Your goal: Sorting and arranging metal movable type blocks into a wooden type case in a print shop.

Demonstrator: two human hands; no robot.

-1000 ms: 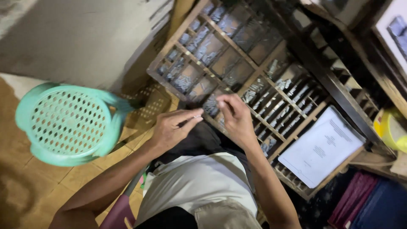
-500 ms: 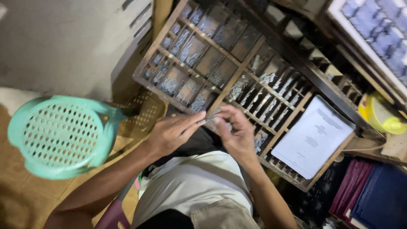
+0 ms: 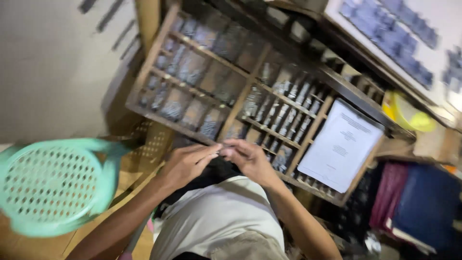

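At the far left stands a mint-green plastic stool [image 3: 50, 185], its round seat pierced with many small holes, on a brownish floor [image 3: 19, 245]. To its right, the left hand [image 3: 187, 163] comes up from a bare forearm, palm down, with the fingers stretched toward the middle. It meets the right hand [image 3: 250, 161], which curls inward from the other side; the fingertips of both hands touch over something small and dark, but the picture is too blurred to tell what they pinch or whether they really grip it. Just behind the hands, almost touching them, lies the wooden type case [image 3: 231, 91], a slanted tray divided by thin wooden strips into many small compartments filled with grey metal pieces. On the right part of the case rests a white sheet of paper [image 3: 341, 144] with printed lines. Further right, a yellow round container [image 3: 406, 113] sits on a shelf, above folded dark red and blue cloth [image 3: 418, 202].
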